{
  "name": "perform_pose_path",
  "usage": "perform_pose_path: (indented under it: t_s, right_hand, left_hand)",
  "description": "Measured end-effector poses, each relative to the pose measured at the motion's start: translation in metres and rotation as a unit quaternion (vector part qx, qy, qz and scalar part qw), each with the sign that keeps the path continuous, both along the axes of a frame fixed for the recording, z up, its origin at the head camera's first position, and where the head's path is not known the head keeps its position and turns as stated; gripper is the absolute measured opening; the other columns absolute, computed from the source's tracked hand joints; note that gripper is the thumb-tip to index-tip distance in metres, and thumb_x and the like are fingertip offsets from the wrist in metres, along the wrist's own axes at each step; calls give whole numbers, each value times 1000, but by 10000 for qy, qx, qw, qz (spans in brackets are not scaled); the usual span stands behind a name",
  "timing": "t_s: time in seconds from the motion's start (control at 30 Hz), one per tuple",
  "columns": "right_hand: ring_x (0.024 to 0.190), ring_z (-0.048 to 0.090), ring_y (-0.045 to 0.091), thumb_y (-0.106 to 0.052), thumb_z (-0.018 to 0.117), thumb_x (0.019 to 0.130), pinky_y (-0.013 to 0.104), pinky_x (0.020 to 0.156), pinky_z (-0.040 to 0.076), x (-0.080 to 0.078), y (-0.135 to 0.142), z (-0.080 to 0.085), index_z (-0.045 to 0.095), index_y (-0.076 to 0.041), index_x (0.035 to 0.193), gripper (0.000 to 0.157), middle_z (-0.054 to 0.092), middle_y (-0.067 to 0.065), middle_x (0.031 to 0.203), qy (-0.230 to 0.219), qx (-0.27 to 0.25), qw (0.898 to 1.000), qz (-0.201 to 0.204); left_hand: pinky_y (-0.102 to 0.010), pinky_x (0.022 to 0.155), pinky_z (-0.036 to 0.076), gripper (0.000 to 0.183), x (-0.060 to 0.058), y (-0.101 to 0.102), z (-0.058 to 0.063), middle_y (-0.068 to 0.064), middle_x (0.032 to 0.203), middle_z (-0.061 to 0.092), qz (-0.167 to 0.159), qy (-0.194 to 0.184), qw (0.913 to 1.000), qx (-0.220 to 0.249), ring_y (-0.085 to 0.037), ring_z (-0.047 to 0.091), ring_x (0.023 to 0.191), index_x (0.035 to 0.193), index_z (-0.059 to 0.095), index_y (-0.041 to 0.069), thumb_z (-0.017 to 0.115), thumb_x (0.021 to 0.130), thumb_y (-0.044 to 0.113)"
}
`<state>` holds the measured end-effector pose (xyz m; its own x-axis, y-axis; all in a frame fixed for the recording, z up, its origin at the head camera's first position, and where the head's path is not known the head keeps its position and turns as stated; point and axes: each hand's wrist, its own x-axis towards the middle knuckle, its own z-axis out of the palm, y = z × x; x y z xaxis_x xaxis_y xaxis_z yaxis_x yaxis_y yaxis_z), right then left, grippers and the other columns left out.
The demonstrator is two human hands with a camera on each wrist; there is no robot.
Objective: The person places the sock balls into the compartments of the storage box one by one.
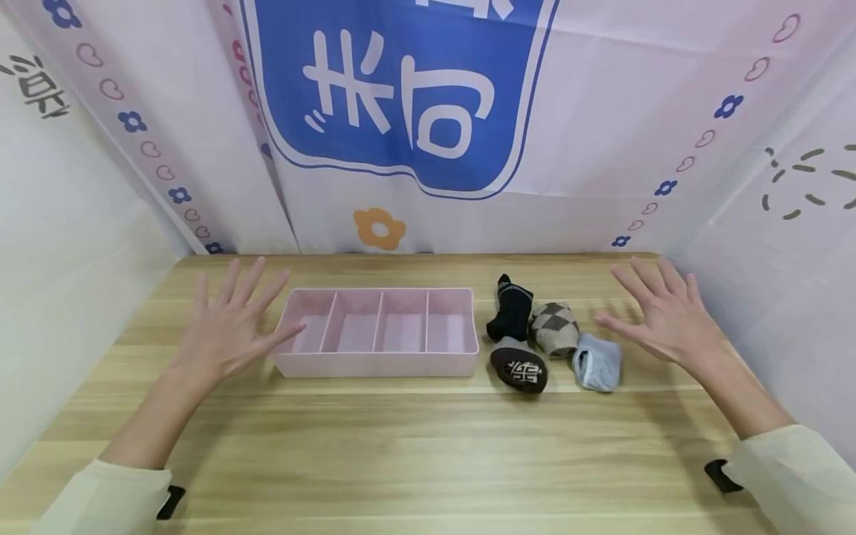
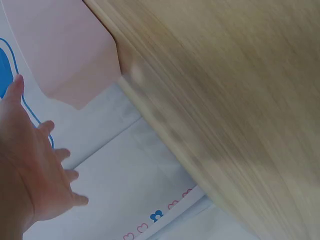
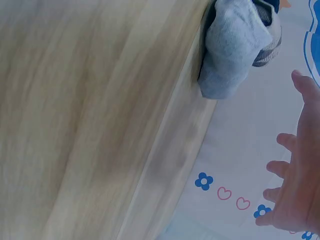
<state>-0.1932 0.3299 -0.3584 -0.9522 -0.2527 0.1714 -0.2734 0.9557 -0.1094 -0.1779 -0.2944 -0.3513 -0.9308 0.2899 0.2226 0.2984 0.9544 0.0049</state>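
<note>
Left hand point(image 1: 230, 331): fingers spread, empty, near pink plastic four-compartment tray point(image 1: 374, 365) | right hand point(image 1: 672, 323): fingers spread, empty, near pale-blue balled fabric sock point(image 1: 600, 362), outside the tray | light mid-bundle pinch should best keep folds together

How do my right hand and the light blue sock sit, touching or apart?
Apart. The right wrist view plainly shows pale backdrop between the right hand and the light blue sock.

Left grip point(image 1: 226, 333) spread wide, right grip point(image 1: 671, 319) likewise splayed, left forearm point(image 1: 157, 418) and right forearm point(image 1: 745, 396) angled inward
</note>
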Motion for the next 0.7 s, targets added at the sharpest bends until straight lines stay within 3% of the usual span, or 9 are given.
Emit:
perform_pose_path:
  t_s: [0.23, 0.43, 0.7]
  right_hand:
    - [148, 22, 57, -54, 72, 90, 78, 112, 16, -2, -11, 1, 39, -9, 159, 89, 34, 27, 162, -224, -695, 9954, 617]
    - [142, 37, 54, -42, 83, 85, 77, 109, 25, -6, -18, -2, 46, -5, 154, 87, 44, 27, 155, -753, -1454, 9783, 1273]
    - [139, 43, 52, -38, 91, 77, 71, 110, 31, -19, -29, -6, 46, 2, 152, 97, 48, 26, 152, -1096, -1639, 9602, 1978]
  left_hand:
    - [-75, 115, -2, 95, -1, 3, 2, -19, 167, 27, -382, -365, 9986, 12, -49, 15, 154, 165, 27, 15, 56, 94, 70]
    - [-75, 116, 5, 97, -3, 5, 6, -18, 165, 34, -578, -762, 9953, 160, -50, 23, 151, 163, 33, 9, 62, 91, 68]
    - [-79, 112, 13, 100, -10, 1, 5, -25, 159, 41, -761, -1159, 9887, 563, -49, 33, 147, 158, 39, 2, 72, 86, 64]
